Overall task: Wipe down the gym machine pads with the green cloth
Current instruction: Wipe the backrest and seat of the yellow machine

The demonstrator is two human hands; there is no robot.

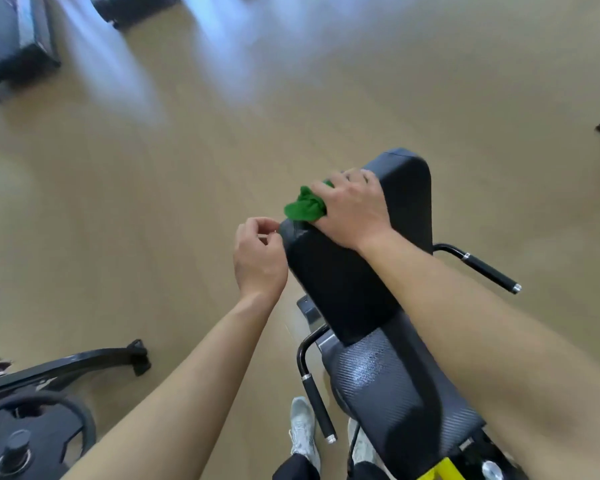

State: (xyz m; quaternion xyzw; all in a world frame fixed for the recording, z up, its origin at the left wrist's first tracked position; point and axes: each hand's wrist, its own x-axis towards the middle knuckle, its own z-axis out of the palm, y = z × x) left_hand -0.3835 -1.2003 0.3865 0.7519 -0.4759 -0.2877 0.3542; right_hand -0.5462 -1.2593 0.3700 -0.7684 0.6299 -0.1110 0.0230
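A black upright pad (343,282) of the gym machine stands in front of me, right of centre. My right hand (352,209) lies on the pad's upper left side and holds the bunched green cloth (303,206) against it; the cloth sticks out to the left of the hand. My left hand (257,258) hovers just left of the pad's edge with loosely curled fingers and holds nothing. Below the upright pad is a textured dark seat pad (388,386).
Black handles stick out of the machine at the right (489,271) and lower middle (317,407). A weight plate (32,434) and a black frame leg (84,362) sit at lower left. More equipment (11,39) stands at the far upper left on the tan floor. My white shoe (302,431) is below.
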